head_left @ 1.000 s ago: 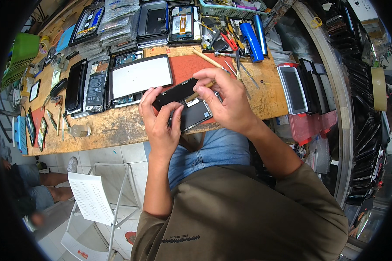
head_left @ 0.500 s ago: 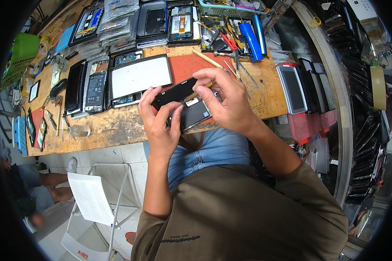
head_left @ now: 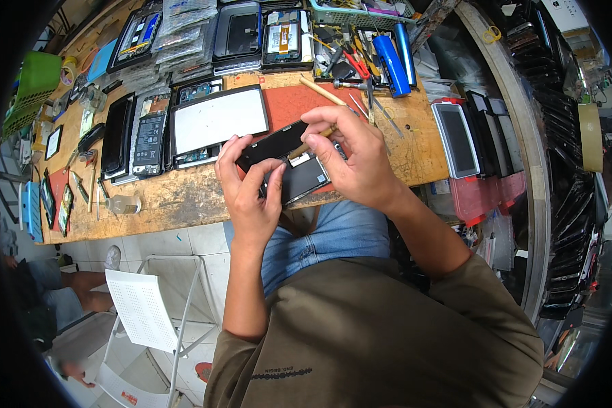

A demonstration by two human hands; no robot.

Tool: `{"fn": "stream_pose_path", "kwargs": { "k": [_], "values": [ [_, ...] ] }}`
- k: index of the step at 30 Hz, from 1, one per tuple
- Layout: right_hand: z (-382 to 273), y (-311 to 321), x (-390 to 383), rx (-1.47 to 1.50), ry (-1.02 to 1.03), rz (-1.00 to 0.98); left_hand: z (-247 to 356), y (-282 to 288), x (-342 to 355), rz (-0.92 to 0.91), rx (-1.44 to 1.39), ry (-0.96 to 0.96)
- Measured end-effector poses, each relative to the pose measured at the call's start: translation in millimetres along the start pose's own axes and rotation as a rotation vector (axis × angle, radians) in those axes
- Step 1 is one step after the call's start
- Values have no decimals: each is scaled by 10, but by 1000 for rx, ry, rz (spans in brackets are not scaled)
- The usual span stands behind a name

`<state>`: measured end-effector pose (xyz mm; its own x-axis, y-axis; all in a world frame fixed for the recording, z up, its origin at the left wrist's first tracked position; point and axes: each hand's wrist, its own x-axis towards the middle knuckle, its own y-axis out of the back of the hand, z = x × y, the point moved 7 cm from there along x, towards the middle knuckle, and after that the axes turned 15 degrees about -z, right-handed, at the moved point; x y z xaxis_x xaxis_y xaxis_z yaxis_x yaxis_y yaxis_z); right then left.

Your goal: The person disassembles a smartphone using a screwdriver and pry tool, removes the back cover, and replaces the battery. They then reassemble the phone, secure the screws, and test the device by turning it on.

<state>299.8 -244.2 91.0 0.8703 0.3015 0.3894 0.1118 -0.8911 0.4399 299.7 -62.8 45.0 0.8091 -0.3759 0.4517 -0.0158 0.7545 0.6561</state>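
Above my lap, at the bench edge, my left hand [head_left: 248,197] grips an opened black phone, its fingers round the lifted black screen panel [head_left: 268,143] and the dark body [head_left: 299,182] below it. My right hand [head_left: 353,160] is closed on a slim tan tool [head_left: 302,149] at the gap between panel and body, fingertips at the panel's right end. The tool's tip is too small to make out. Behind them on the red mat [head_left: 285,102] lie a light wooden-handled tool [head_left: 319,88] and several thin metal tools.
Opened phones and tablets [head_left: 149,136] crowd the wooden bench [head_left: 170,211], with a tool tray [head_left: 347,54] at the back and a glass bottle [head_left: 126,204] at left. Tablets [head_left: 455,139] stand at right. A white folding chair [head_left: 139,306] and another person's leg [head_left: 88,292] are at lower left.
My hands and the phone stay almost still. The other person at lower left has shifted, with a hand now lower, beside the chair.
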Motion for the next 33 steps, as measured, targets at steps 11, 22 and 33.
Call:
{"fn": "stream_pose_path", "kwargs": {
  "k": [11, 22, 33],
  "values": [
    [-28, -5, 17, -23, 2, -10, 2, 1, 1, -4, 5, 0],
    [-17, -12, 21, 3, -3, -15, -12, -2, -1, 3, -10, 10],
    [-23, -16, 14, -3, 24, 30, -19, -8, -6, 25, -22, 22]
  ]
}}
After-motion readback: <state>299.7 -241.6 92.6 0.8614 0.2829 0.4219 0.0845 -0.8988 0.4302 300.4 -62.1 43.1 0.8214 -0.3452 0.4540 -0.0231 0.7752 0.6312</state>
